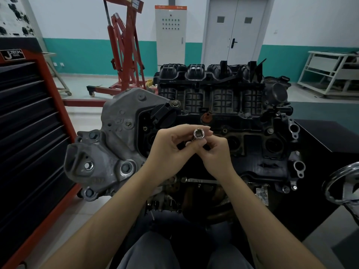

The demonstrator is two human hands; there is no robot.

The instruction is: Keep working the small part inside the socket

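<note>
Both hands meet above the engine (223,117): the left hand (167,150) and the right hand (215,152) each pinch the socket (198,134) with curled fingers. Its open square end faces the camera, toward 6 o'clock, so its long axis runs from the viewer toward 12 o'clock. To handle it well, I think the fingers should stay on the sides and leave the opening free.

White walls with a teal band (81,55) run behind a grey double door (235,30). Left of it stand a control cabinet (170,33) and a red engine hoist (124,47); right, a white rack (330,72).
</note>
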